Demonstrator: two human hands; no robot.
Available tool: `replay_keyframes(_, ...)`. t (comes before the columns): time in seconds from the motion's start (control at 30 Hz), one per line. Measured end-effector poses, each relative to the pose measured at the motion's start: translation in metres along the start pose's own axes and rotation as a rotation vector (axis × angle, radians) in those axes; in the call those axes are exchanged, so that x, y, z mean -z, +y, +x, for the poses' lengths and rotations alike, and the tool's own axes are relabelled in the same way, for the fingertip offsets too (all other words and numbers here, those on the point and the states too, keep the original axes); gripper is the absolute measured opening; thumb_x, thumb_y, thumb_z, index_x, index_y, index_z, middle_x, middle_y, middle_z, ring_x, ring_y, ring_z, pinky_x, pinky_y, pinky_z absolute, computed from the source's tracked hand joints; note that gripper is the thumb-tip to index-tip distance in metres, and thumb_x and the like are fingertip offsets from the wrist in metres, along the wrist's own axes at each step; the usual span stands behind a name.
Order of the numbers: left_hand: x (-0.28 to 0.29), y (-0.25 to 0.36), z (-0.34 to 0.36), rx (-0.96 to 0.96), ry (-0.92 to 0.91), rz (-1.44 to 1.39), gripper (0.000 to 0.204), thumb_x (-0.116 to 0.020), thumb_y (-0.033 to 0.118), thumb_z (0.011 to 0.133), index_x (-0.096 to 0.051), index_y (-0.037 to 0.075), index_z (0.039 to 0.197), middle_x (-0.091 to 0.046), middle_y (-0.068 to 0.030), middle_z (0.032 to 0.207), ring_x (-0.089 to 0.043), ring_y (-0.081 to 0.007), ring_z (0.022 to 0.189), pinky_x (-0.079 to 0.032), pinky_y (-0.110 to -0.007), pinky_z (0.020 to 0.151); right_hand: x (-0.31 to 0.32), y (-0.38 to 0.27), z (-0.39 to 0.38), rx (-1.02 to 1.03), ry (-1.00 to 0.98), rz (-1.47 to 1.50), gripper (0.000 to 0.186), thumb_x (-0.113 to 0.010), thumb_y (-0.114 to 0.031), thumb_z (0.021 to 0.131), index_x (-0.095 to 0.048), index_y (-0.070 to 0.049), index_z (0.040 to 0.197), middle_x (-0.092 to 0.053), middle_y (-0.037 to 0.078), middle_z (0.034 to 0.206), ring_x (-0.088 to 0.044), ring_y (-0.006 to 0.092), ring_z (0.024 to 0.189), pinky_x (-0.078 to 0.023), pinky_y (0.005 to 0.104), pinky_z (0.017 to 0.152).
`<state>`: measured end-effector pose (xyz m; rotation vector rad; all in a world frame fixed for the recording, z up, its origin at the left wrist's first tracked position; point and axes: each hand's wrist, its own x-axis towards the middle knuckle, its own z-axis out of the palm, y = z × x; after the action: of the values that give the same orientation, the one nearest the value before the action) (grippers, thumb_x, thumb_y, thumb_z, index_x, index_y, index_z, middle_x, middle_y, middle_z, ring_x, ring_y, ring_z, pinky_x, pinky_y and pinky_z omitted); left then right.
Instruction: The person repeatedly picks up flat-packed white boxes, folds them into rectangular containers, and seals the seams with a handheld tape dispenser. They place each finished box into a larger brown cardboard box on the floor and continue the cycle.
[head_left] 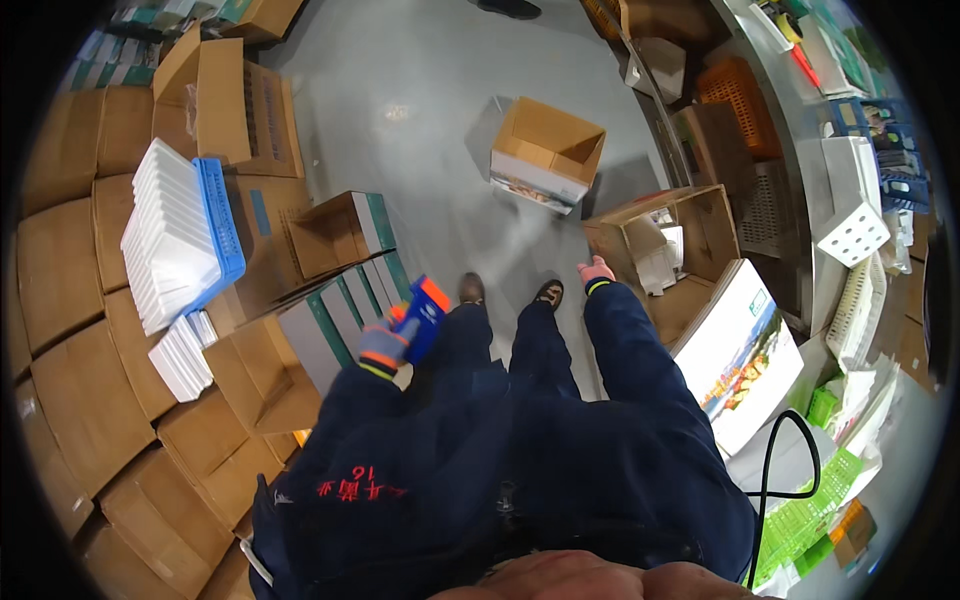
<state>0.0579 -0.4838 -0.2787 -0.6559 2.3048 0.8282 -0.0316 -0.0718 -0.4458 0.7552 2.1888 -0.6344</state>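
My left hand (383,343), in a grey and orange glove, is closed around a blue handheld tool with an orange end (425,318); its exact kind is unclear. Beside it on the left stands an open cardboard carton (262,372) packed with a row of grey-and-green boxes (345,305). My right hand (597,270) looks bare, its fingers partly stretched out. It is close to the lower left edge of an open carton (712,215) holding some white pieces. I cannot tell whether the fingers touch that carton.
Stacked brown cartons (60,250) line the left side, with white trays (170,240) in a blue crate (218,225) on top. An open printed box (548,150) sits on the grey floor ahead. Shelving with an orange basket (740,105) and a metal counter (790,150) run along the right.
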Motion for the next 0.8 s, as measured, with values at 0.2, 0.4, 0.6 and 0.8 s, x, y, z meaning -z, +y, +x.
replay_keyframes(0.2, -0.059, 0.033, 0.000, -0.211, -0.287, 0.051, 0.046, -0.068, 0.050, 0.068, -0.068, 0.007, 0.086, -0.064, -0.0140, 0.071, -0.064, -0.0277, 0.069, -0.049, -0.036, 0.063, -0.035, 0.097, -0.024, 0.094, -0.170, -0.280, 0.045, -0.049, -0.035, 0.078, -0.055, -0.011, 0.116, -0.059, 0.016, 0.109, -0.054, 0.0320, 0.104, -0.041, 0.0393, 0.091)
replay_keyframes(0.4, -0.058, 0.021, 0.039, -0.276, -0.269, -0.141, 0.041, -0.068, 0.047, 0.069, -0.067, 0.007, 0.076, -0.063, -0.0119, 0.064, -0.061, -0.0280, 0.061, -0.049, -0.036, 0.062, -0.006, 0.153, -0.064, -0.085, -0.428, -0.552, 0.040, -0.046, -0.040, 0.081, -0.062, -0.014, 0.107, -0.062, 0.015, 0.102, -0.056, 0.0334, 0.099, -0.044, 0.0390, 0.088)
replay_keyframes(0.6, -0.015, 0.015, 0.059, -0.317, -0.157, -0.209, 0.038, -0.069, 0.042, 0.070, -0.068, 0.005, 0.081, -0.064, -0.0137, 0.068, -0.063, -0.0283, 0.066, -0.049, -0.036, 0.064, 0.001, 0.110, -0.063, -0.109, -0.235, -0.296, 0.038, -0.049, -0.039, 0.082, -0.062, -0.014, 0.108, -0.061, 0.014, 0.105, -0.057, 0.0310, 0.100, -0.044, 0.0358, 0.088)
replay_keyframes(0.8, 0.029, 0.067, 0.058, -0.290, -0.263, -0.234, 0.030, -0.069, 0.028, 0.074, -0.067, 0.001, 0.088, -0.066, -0.0154, 0.076, -0.066, -0.0246, 0.072, -0.049, -0.031, 0.068, 0.018, -0.018, 0.072, 0.313, 0.371, -0.105, 0.064, -0.062, -0.031, 0.074, -0.040, -0.007, 0.129, -0.050, 0.020, 0.122, -0.045, 0.0342, 0.115, -0.038, 0.0377, 0.096)
